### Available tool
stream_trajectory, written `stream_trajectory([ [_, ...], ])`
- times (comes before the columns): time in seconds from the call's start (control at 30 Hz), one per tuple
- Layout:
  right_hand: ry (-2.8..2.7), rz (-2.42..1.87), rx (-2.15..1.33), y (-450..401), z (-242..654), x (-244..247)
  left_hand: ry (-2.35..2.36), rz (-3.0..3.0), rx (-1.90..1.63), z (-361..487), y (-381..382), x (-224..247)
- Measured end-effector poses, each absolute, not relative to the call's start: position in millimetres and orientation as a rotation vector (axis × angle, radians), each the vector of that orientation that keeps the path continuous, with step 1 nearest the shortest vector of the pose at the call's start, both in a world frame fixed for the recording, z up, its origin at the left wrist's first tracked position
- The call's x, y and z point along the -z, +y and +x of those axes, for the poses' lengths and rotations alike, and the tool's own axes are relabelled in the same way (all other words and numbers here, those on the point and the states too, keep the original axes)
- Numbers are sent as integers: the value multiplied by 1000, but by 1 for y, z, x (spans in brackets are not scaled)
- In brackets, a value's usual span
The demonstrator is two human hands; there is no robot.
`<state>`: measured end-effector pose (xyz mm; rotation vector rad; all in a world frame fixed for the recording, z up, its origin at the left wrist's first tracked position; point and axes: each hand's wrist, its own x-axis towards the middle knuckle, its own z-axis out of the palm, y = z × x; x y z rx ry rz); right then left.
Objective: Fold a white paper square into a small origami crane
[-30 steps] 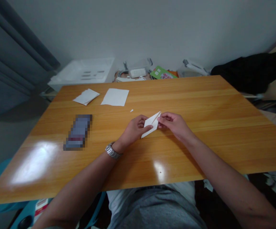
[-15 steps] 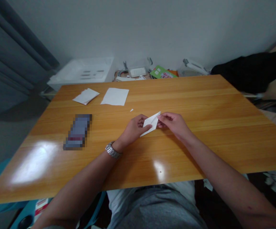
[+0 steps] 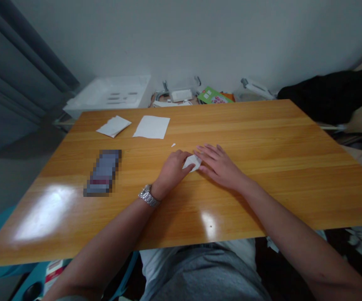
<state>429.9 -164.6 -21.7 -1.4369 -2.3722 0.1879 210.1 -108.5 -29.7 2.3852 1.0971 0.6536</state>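
Note:
A small piece of folded white paper (image 3: 193,162) lies low over the table in front of me. My left hand (image 3: 173,170) grips its left side, with the thumb on top and the fingers behind it. Against its right edge rests my right hand (image 3: 220,166), flat with the fingers stretched out and partly covering the paper. How far the paper reaches under those fingers is hidden. A tiny white paper scrap (image 3: 173,145) lies just beyond my left hand.
The wooden table (image 3: 262,138) bears a white sheet (image 3: 152,127), a folded paper (image 3: 114,126) and a blurred-out phone-like thing (image 3: 103,172) on the left. Behind it stand a white tub (image 3: 105,94) and a green booklet (image 3: 213,95). Dark cloth (image 3: 325,96) lies at right.
The paper has gone from tilted up between both hands to lying lower and flatter. My right hand has let go of its corner pinch and spread flat at the paper's right side.

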Motion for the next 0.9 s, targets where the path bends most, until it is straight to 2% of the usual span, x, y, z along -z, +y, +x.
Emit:
stream_trajectory([
  [0.27, -2531, -1488, -167, -171, 423, 39, 1119, 2574, -670, 208, -106, 32],
  [0.47, -2551, -1504, -213, -172, 424, 43, 914, 2838, -415, 209, -127, 13],
  [0.9, -2550, -1547, -201, -174, 423, 40, 865, 2878, -358, 186, -159, 34],
])
